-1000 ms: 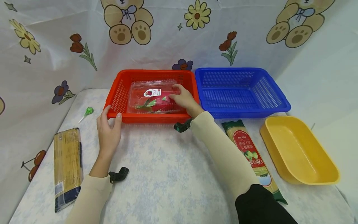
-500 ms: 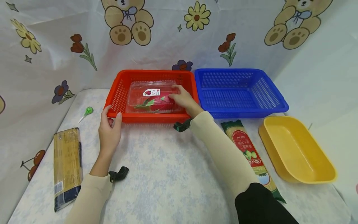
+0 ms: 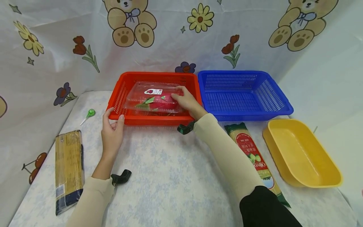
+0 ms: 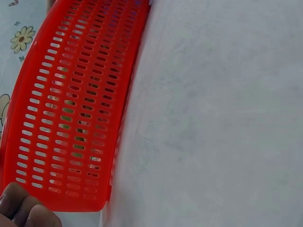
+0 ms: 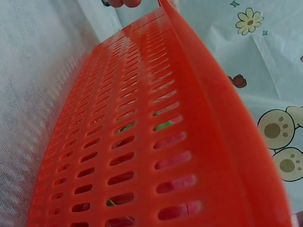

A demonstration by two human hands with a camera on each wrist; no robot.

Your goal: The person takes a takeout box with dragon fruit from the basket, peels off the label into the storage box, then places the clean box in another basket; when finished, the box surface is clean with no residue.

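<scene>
A clear plastic box with a white label, holding a pink dragon fruit with green scales, is inside the red basket. My right hand grips the box by its right end, and the box sits tilted with its near edge raised. Something faint shows beneath it. At the basket's front left corner my left hand holds the rim, its curled fingers at the corner in the left wrist view. The right wrist view shows mostly the slotted front wall, with pink and green behind the slots.
A blue basket adjoins the red one on the right. Nearer stand a yellow tub and a pack of spaghetti under the right arm. On the left lie a green lollipop and another noodle pack.
The box has come up off the basket floor on its near side and shifted slightly left, held by my right hand. My left hand stays at the basket corner.
</scene>
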